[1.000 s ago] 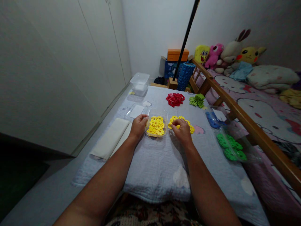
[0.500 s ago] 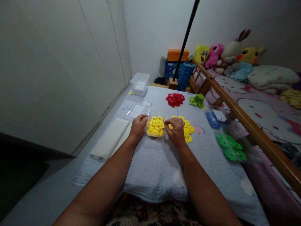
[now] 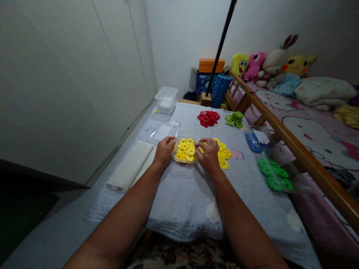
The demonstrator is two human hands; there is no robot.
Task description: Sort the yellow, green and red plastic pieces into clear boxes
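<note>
Pale cloth (image 3: pixel 182 201) drapes the desk (image 3: pixel 252 213) by a bed (image 3: pixel 311 108); the left hand (image 3: pixel 165 150) pinches a clear tub (image 3: pixel 185 161), the right hand (image 3: pixel 208 155) curls alongside, holding what I can't tell.

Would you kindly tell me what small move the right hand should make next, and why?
Probably the right hand should reach for one of the loose yellow pieces: they lie just outside the clear container, which holds matching pieces and has the left hand at its side. Whether the right hand holds a piece is unclear.
</note>
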